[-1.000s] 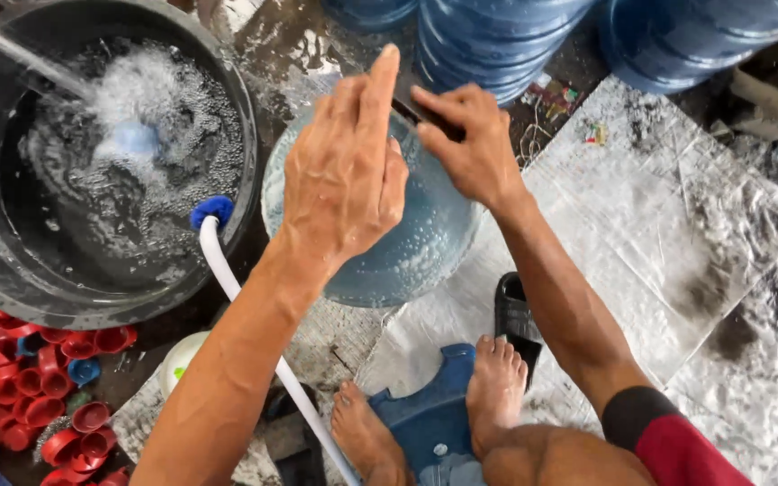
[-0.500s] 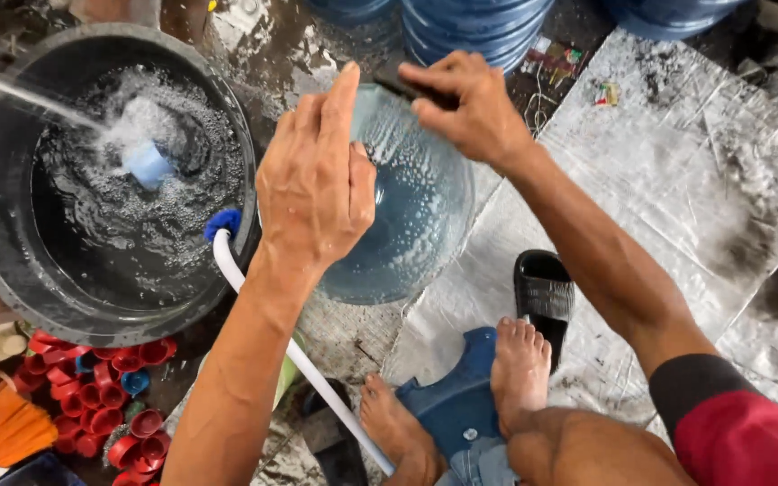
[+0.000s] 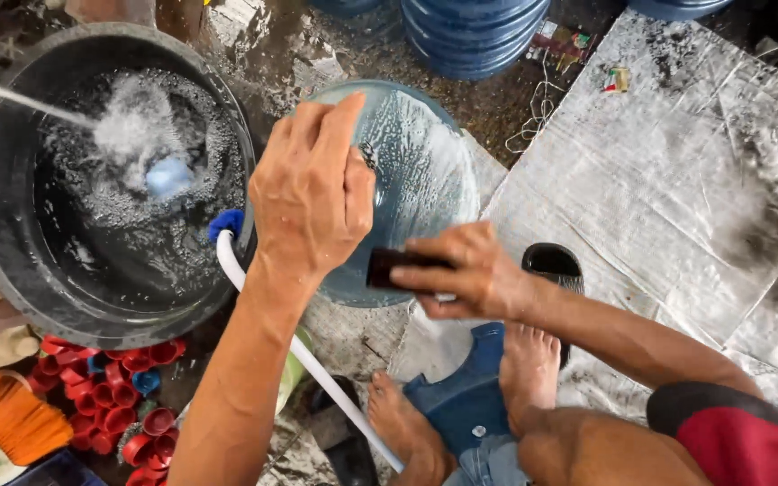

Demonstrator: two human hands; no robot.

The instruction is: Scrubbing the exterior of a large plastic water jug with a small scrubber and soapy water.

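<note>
A large, clear bluish water jug (image 3: pixel 425 171) lies on the ground in front of me, wet and soapy. My left hand (image 3: pixel 312 193) rests flat on its left side, fingers together. Against the jug's near edge my right hand (image 3: pixel 465 270) is closed on a dark scrubbing brush (image 3: pixel 389 267). My bare feet (image 3: pixel 524 378) rest on a blue plastic stool (image 3: pixel 461 396) just below the jug.
A big black tub (image 3: pixel 11 288) of foamy water takes a stream of water at left. A white hose (image 3: pixel 317 369) with a blue end runs past the tub. Red caps (image 3: pixel 128 414) lie lower left, blue jugs (image 3: pixel 474 31) stand at top, and grey sheeting (image 3: pixel 677 180) covers the right.
My right hand with the brush has moved from the jug's far top edge down to its near edge. My left hand has stayed on the jug.
</note>
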